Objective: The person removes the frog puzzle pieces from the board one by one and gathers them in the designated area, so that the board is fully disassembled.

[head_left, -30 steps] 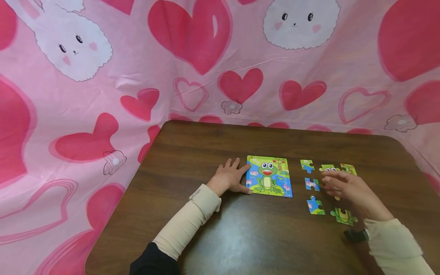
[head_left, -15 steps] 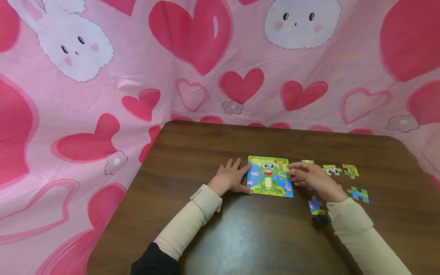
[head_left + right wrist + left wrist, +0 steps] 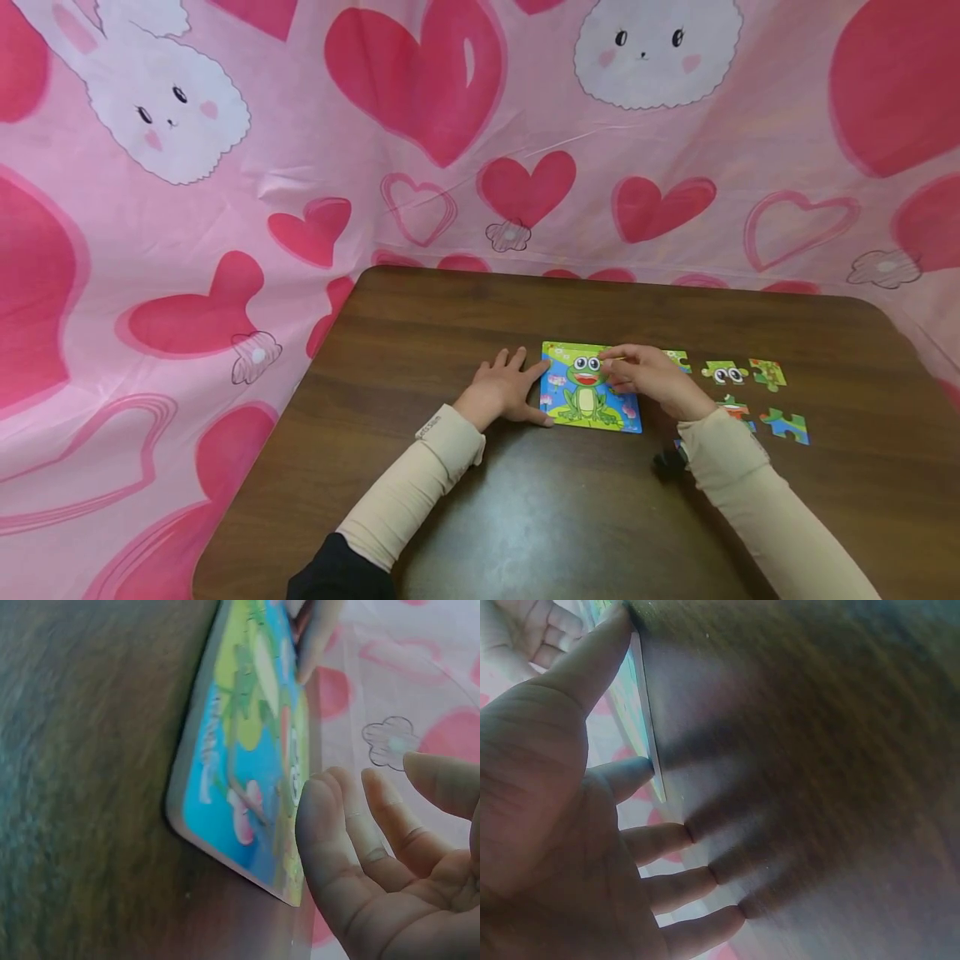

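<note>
Left hand (image 3: 501, 390) flat, bracing the frog puzzle board (image 3: 581, 408); right hand (image 3: 647, 377) fingers loosely curled above it, apparently empty; a nudge could slide it.

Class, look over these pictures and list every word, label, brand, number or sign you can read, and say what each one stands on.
No text can be read in any view.
Small tag on the left sleeve cuff: dark print, too small and blurred to read.
Frog puzzle board: picture only, no words visible.
Loose puzzle pieces: pictures only.
Pink backdrop cloth: hearts and bunnies, no lettering.
</note>
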`<state>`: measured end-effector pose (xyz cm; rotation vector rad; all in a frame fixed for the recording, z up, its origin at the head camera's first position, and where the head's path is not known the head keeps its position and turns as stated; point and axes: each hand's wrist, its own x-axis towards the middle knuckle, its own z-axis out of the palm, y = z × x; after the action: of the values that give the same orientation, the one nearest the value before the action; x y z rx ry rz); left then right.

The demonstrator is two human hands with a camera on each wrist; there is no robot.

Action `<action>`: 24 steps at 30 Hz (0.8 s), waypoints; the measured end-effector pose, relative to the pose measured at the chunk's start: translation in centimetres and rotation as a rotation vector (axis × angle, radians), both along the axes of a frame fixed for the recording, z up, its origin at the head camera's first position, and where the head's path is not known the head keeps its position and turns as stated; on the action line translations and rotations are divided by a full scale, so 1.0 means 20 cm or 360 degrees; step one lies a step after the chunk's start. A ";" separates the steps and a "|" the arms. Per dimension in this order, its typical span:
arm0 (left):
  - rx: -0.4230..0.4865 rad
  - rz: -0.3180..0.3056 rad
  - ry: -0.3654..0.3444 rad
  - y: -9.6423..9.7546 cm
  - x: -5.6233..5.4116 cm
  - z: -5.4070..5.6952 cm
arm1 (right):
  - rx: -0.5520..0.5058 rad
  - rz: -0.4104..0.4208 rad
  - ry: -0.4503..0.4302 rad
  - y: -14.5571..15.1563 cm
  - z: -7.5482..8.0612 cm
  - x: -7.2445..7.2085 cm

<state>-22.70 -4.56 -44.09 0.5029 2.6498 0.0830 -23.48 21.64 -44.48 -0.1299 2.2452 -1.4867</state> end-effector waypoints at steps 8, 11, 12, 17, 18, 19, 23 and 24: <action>0.0011 0.0002 0.0000 0.00 0.00 0.00 | 0.0193 0.0066 0.0082 -0.03 -0.02 -0.02; 0.0009 0.0003 -0.0007 0.00 0.00 0.00 | 0.0303 0.0091 0.0120 -0.04 -0.02 -0.02; 0.0008 0.0004 -0.0010 0.00 0.00 0.00 | 0.0340 0.0104 0.0130 -0.05 -0.02 -0.02; 0.0005 0.0006 -0.0016 0.00 0.01 0.00 | 0.0501 0.0178 0.0186 -0.06 -0.02 -0.03; 0.0005 0.0007 -0.0015 0.00 0.01 0.00 | 0.0516 0.0184 0.0194 -0.06 -0.02 -0.03; 0.0003 0.0006 -0.0013 0.00 0.00 0.00 | 0.0537 0.0187 0.0209 -0.06 -0.02 -0.03; 0.0001 0.0005 -0.0009 0.00 0.00 0.00 | 0.0657 0.0211 0.0288 -0.06 -0.01 -0.03; 0.0001 0.0004 -0.0009 0.00 0.00 0.00 | 0.0702 0.0217 0.0323 -0.06 0.00 -0.03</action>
<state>-22.75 -4.58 -44.14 0.4991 2.6448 0.0861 -24.05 20.40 -44.56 -0.2997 2.6093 -0.9162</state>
